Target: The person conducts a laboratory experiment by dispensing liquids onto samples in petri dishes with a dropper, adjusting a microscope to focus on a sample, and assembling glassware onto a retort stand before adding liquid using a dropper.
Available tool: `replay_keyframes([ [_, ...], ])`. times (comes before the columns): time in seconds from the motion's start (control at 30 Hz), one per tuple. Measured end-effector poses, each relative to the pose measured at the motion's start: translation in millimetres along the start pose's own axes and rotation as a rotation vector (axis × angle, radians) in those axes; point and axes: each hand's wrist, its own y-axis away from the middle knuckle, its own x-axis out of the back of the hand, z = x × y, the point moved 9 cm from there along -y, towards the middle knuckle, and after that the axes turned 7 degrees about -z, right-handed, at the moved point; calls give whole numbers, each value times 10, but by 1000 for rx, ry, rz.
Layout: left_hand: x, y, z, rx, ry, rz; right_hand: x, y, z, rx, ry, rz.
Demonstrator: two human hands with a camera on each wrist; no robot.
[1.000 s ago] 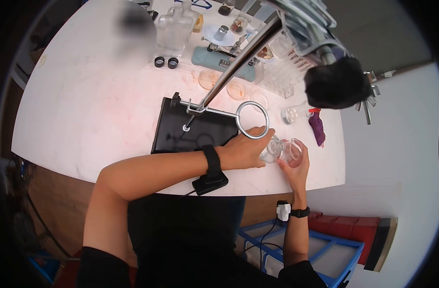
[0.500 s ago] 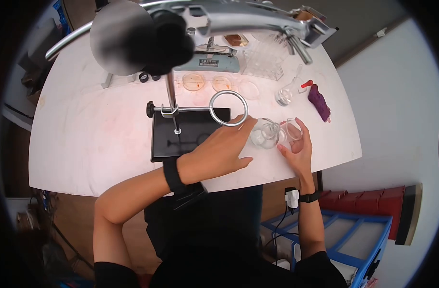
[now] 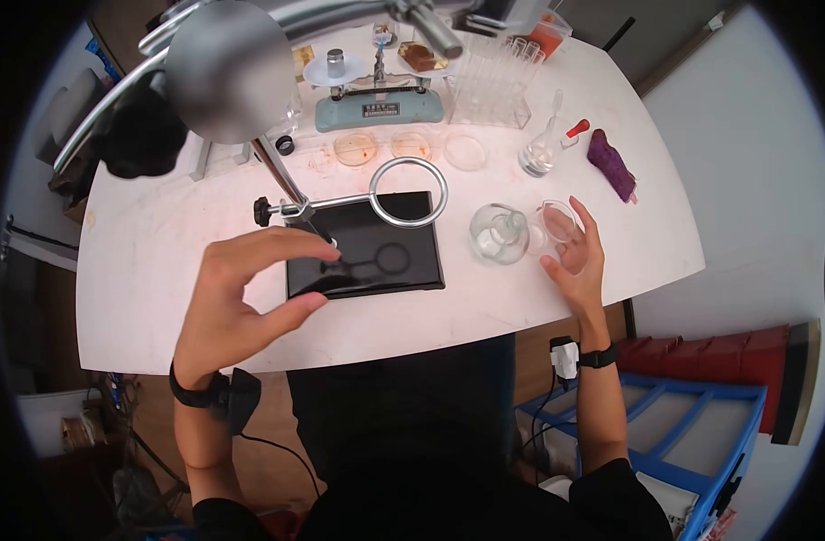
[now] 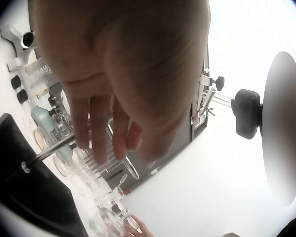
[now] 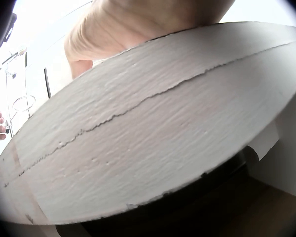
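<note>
My left hand point(image 3: 241, 298) hovers over the front left of the stand's black base point(image 3: 367, 270), thumb apart from the curved fingers, with nothing between them. In the left wrist view, the fingers of that hand point(image 4: 113, 108) point down past the stand's rod. On the right of the white table, my right hand point(image 3: 582, 257) holds a small clear glass beaker point(image 3: 558, 221), fingers and thumb round its side. Just left of it stands a round-bottomed-looking clear glass flask point(image 3: 498, 234) with some clear liquid inside. The right wrist view shows mostly the table edge point(image 5: 148, 133), hiding the beaker.
The stand's metal ring point(image 3: 409, 191) juts out above its base. Behind are petri dishes point(image 3: 466, 152), a balance point(image 3: 379, 110), a test tube rack point(image 3: 498, 90), a long-necked flask point(image 3: 537, 160), a red-bulbed dropper point(image 3: 578, 127) and a purple sweet potato point(image 3: 611, 167). Blurred metal parts overhang at upper left.
My left hand has let go of the flask and swung left, out over the stand's base. The right hand stays at the beaker. The head view has shifted.
</note>
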Motion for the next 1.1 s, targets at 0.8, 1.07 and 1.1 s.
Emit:
replay_keyframes([
  [0.8, 214, 379, -734, 132, 293, 434, 383, -77, -103, 80, 27, 170],
  [1.07, 51, 264, -907, 134, 354, 432, 667, -562, -606, 112, 195, 317],
  [1.1, 28, 246, -936, 126, 355, 433, 676, -634, -659, 107, 251, 322],
])
